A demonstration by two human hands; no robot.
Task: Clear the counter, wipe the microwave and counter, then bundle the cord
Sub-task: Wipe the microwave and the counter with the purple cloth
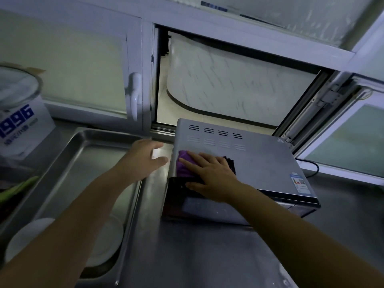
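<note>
The brushed stainless-steel desk [207, 256] runs under both forearms and carries everything here. On it, directly beneath the right hand [209, 175], sits the silver box-shaped microwave [266, 163] with its dark glass door facing the person and vent slots beyond the fingertips. To the left of the left hand [145, 156] lies a large shallow steel tray [83, 163], with round white plates [108, 242] at its near end, under the left forearm. Farther left, a white printed carton [22, 125] stands on the desk.

The step in hand looks like wiping the microwave's top. The right hand lies flat, fingers straight and spread, pressing a folded purple-and-black cleaning cloth [184, 165] onto the near-left corner of the lid — nothing is curled round it. The left hand hovers just left of the microwave's side wall, fingers relaxed and holding nothing; whether it touches the desk cannot be told.

The thin black power cord [311, 165] shows only well to the right of the right hand, looping behind the microwave's far corner — loose, not bundled.

Next, I judge, the cloth wants sweeping rightward and away across the lid, which is mostly uncovered, with even downward pressure so the folds do not bunch. The left hand could brace the side wall to stop the microwave sliding on the slick steel. The door, the sides and the desk follow, the cord last.
</note>
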